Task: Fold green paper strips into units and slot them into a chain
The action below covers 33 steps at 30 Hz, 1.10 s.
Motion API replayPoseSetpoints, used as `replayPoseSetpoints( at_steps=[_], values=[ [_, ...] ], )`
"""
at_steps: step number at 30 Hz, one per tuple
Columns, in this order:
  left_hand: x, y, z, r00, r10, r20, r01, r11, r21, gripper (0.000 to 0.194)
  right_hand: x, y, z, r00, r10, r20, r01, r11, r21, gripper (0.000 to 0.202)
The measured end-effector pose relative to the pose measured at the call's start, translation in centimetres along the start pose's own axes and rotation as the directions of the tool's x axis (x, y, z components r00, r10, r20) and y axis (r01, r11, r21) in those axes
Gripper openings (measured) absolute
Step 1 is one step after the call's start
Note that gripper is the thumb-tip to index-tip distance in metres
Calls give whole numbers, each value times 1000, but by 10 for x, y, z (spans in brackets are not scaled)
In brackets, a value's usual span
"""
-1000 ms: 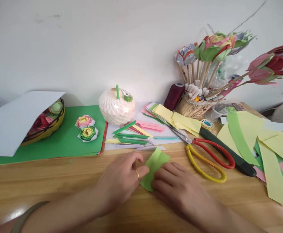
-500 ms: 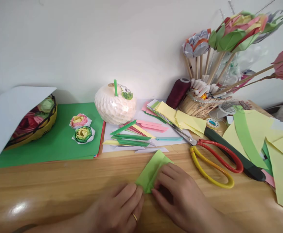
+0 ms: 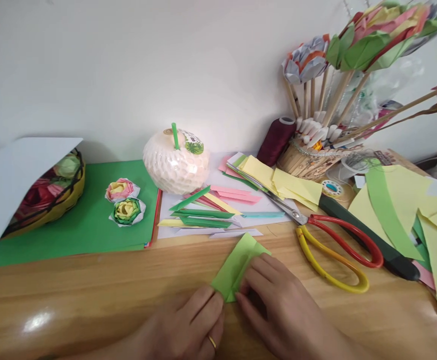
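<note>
A light green piece of paper (image 3: 230,270), with a fold along its right side, lies on the wooden table near the front. My left hand (image 3: 192,320) pinches its lower left corner; a ring shows on one finger. On the right edge, the curled fingers of my right hand (image 3: 274,295) press and grip the fold, and they hide part of it. Just beyond the paper are several folded paper strips (image 3: 207,212) in green, pink, yellow and white. To the right lie scissors (image 3: 338,250) with one red and one yellow handle.
A white textured ball-shaped container (image 3: 177,165) with a green straw stands at the back. Two paper flowers (image 3: 126,211) rest on green sheets (image 3: 91,240), beside a basket (image 3: 72,192). At right are a stick-covered pot (image 3: 304,160) of paper flowers, a thread spool (image 3: 276,142) and yellow paper (image 3: 391,200).
The view has shifted slightly. Both hands stay on the green paper in nearly the same grip, and the fold looks much the same.
</note>
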<state>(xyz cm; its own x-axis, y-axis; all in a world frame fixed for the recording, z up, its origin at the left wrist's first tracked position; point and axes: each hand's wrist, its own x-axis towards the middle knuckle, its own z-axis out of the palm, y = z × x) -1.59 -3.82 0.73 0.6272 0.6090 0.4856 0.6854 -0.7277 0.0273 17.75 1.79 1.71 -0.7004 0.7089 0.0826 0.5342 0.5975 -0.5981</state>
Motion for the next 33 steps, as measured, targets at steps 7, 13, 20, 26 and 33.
replayPoseSetpoints(
  at_steps=[7,13,20,26,33],
  values=[
    [6,-1,-1,999,28,35,-30,998,56,30,0,2,4,1000,6,-10,-6,1000,16,12],
    [8,-3,-1,996,9,94,-10,1000,14,29,-2,7,1,999,5,-43,-8,998,-57,10],
    [7,-1,-3,988,35,148,-36,999,3,31,-1,7,-5,1000,14,-9,-14,996,-85,10],
    [4,-3,6,997,-49,65,45,997,61,29,-3,7,-20,975,-164,150,178,980,-83,20],
    [7,-13,3,998,-38,41,33,993,113,37,-1,-3,-19,962,-181,202,193,980,-42,23]
  ],
)
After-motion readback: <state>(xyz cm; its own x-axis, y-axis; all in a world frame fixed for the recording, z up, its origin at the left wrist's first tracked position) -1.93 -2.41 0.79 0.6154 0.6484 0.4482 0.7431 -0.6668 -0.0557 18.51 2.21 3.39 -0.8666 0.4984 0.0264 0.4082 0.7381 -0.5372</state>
